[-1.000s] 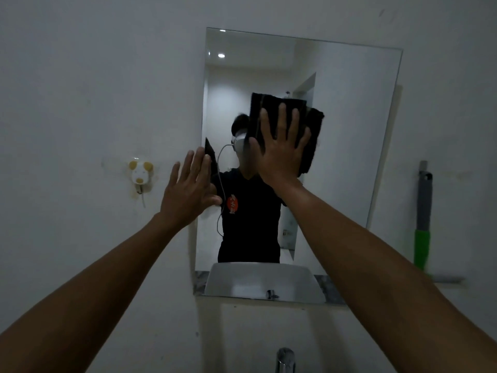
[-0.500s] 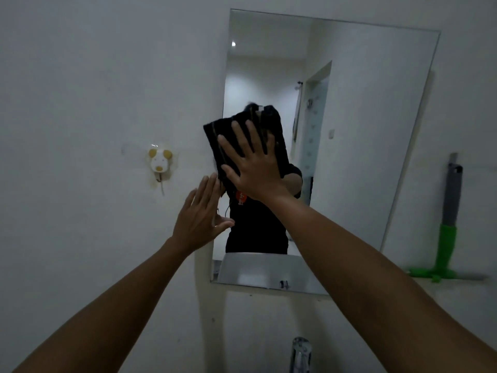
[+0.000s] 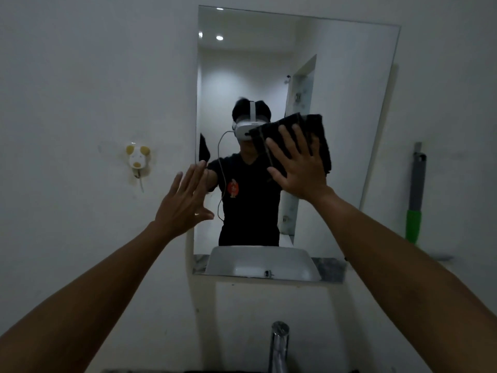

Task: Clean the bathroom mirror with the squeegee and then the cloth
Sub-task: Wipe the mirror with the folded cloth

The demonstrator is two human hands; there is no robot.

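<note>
A frameless rectangular mirror [image 3: 347, 103] hangs on the white wall ahead. My right hand [image 3: 300, 164] lies flat, fingers spread, pressing a dark folded cloth [image 3: 314, 133] against the glass near the mirror's middle. My left hand [image 3: 185, 201] is open with fingers apart, raised at the mirror's left edge and holding nothing. The squeegee [image 3: 415, 195], with a grey shaft and green grip, stands upright against the wall to the right of the mirror; its blade end is mostly hidden behind my right arm.
A small dog-shaped wall hook [image 3: 137, 157] is stuck on the wall left of the mirror. A chrome tap [image 3: 279, 343] rises at the bottom centre. The mirror reflects a white basin and a person wearing a headset.
My right hand has slid the cloth to the right across the glass, from the left part of the mirror to its middle. My left hand stays open at the mirror's left edge.
</note>
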